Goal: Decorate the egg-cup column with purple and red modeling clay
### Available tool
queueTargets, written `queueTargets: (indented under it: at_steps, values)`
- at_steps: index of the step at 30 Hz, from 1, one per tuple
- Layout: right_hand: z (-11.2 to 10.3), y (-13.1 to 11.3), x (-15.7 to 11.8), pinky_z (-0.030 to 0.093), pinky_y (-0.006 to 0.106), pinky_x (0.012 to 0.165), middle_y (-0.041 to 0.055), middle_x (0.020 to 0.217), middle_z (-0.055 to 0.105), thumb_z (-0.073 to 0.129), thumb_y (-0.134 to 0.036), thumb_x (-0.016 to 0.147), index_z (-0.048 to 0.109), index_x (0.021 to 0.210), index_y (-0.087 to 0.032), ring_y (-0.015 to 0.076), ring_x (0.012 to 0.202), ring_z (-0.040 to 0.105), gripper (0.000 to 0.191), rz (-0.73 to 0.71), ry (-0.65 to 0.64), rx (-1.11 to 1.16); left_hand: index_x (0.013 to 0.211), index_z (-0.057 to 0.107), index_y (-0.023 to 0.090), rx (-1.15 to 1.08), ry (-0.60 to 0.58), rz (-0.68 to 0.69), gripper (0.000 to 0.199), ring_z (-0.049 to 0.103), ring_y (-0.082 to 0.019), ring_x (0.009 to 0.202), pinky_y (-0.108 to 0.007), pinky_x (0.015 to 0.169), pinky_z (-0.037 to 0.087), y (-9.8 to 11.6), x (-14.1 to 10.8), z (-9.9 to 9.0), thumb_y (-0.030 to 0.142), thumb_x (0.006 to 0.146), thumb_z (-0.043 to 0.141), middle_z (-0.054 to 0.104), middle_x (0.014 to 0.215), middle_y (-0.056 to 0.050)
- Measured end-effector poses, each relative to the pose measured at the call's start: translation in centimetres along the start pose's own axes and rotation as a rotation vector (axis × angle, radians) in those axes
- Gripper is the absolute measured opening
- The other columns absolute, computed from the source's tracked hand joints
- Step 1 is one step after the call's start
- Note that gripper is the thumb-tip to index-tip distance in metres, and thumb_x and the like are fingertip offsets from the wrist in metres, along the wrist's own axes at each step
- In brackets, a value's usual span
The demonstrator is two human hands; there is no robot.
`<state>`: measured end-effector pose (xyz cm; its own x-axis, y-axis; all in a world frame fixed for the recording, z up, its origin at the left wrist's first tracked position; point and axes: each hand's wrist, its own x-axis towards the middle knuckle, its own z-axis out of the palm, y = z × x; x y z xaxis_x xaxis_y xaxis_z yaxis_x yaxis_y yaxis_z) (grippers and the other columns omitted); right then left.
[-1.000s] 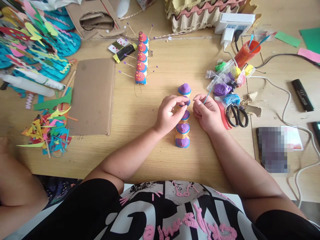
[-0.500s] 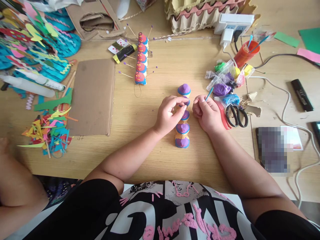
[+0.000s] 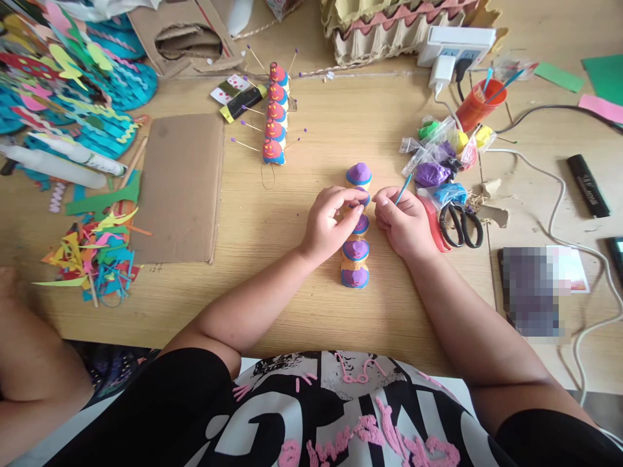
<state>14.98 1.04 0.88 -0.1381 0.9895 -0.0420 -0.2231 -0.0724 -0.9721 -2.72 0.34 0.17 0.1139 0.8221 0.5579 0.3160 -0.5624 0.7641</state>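
Note:
A strip of egg-carton cups (image 3: 356, 250) lies upright in front of me, its bumps covered in purple and blue clay. My left hand (image 3: 331, 217) is over its upper part, thumb and index finger bent together by the second bump; whatever is between the fingertips is too small or hidden to make out. Just right of the strip, my right hand (image 3: 402, 217) is closed round a thin blue clay tool (image 3: 403, 188), whose upper end slants up and right. Its fingertips are near the strip, close to the left fingertips.
A red-and-blue caterpillar (image 3: 275, 117) with stick legs stands farther back. Cardboard (image 3: 180, 188) and paper scraps (image 3: 100, 259) lie left. Bagged clay (image 3: 433, 174), scissors (image 3: 460, 225) and a red cup (image 3: 479, 104) are right. Another person's arm (image 3: 34, 350) rests at far left.
My right hand has shifted its fingers slightly left toward the strip, and the blue clay tool has tipped and moved a little left. The left hand stays in place.

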Motion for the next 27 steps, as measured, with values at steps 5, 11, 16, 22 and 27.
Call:
queueTargets:
  at_steps: [5, 11, 16, 22, 27]
  values:
    - [-0.03, -0.19, -0.04, 0.019, 0.026, 0.048, -0.0074, 0.059, 0.043, 0.092, -0.059, 0.074, 0.067, 0.085, -0.022, 0.0076, 0.051, 0.03, 0.046, 0.032, 0.0, 0.076, 0.111, 0.073, 0.023, 0.021, 0.009, -0.012, 0.011, 0.072, -0.016, 0.098, -0.032, 0.096, 0.058, -0.04, -0.05, 0.15, 0.025, 0.102, 0.067, 0.077, 0.103, -0.003]
    - [-0.14, -0.06, 0.01, 0.018, 0.026, 0.049, -0.007, 0.057, 0.04, 0.09, -0.057, 0.078, 0.07, 0.086, -0.022, 0.0088, 0.052, 0.029, 0.041, 0.033, -0.011, 0.092, 0.111, 0.073, 0.023, 0.016, 0.012, 0.012, 0.011, 0.072, -0.016, 0.098, -0.032, 0.095, 0.058, -0.11, -0.04, 0.15, 0.022, 0.101, 0.067, 0.078, 0.103, -0.003]
    - [-0.12, -0.23, -0.01, 0.019, 0.026, 0.049, -0.0072, 0.057, 0.039, 0.088, -0.059, 0.078, 0.071, 0.088, -0.022, 0.0091, 0.053, 0.028, 0.043, 0.039, -0.021, 0.058, 0.111, 0.072, 0.022, -0.006, 0.007, 0.012, 0.012, 0.072, -0.015, 0.098, -0.031, 0.095, 0.058, -0.24, -0.03, 0.11, 0.022, 0.101, 0.067, 0.077, 0.104, -0.004]
    - [-0.05, -0.36, -0.05, 0.019, 0.026, 0.049, -0.008, 0.056, 0.039, 0.091, -0.06, 0.074, 0.069, 0.089, -0.022, 0.0084, 0.052, 0.029, 0.046, 0.043, -0.008, 0.055, 0.112, 0.072, 0.022, -0.012, 0.017, 0.007, 0.013, 0.072, -0.015, 0.098, -0.03, 0.093, 0.058, -0.27, -0.01, 0.2, 0.019, 0.1, 0.067, 0.078, 0.105, -0.004]
    - [0.06, -0.46, -0.1, 0.019, 0.026, 0.049, -0.0073, 0.057, 0.042, 0.091, -0.062, 0.073, 0.066, 0.084, -0.022, 0.0084, 0.052, 0.03, 0.048, 0.044, 0.017, 0.067, 0.111, 0.072, 0.022, -0.025, 0.027, 0.009, 0.012, 0.072, -0.015, 0.096, -0.031, 0.094, 0.057, -0.23, -0.03, 0.28, 0.02, 0.1, 0.068, 0.077, 0.104, -0.003]
